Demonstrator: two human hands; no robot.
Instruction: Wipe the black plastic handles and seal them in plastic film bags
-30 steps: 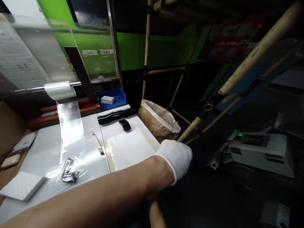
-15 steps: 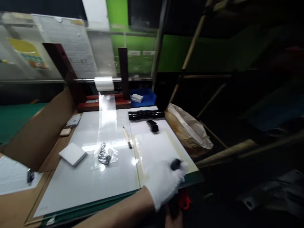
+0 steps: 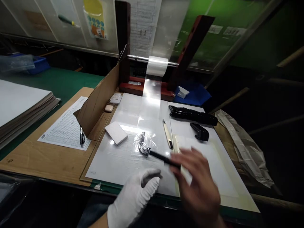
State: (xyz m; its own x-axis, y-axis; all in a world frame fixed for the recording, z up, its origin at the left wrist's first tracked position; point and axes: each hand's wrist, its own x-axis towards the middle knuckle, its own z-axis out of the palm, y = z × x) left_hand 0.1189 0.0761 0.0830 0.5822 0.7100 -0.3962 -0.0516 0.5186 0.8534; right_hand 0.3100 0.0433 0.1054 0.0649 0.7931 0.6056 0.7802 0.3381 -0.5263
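Note:
My left hand [image 3: 135, 198], in a white glove, hovers at the front edge of the white board [image 3: 106, 167]. Its fingers are loosely curved, thumb apart, with nothing visible between them. My bare right hand [image 3: 197, 180], blurred by motion, grips a slender black rod [image 3: 163, 157] that points left. The rod's far end overlaps a shiny, curved dark piece [image 3: 143, 145] lying on clear plastic film; I cannot tell whether they touch. A cream-handled craft knife [image 3: 167, 134] rests just beyond the right hand.
Clear film hangs from a roll [image 3: 157, 66] on a dark red stand. A white block [image 3: 116, 133] is left of the film. Black wrapped bundle [image 3: 192, 115] and black angled part [image 3: 199, 132] lie right. Upright cardboard [image 3: 99, 101] borders the left; a paper bag [image 3: 244, 145] stands right.
My view has swung left. My gloved left hand has moved away from the board's right front corner to its front edge. My right hand has risen into view over the board with the rod.

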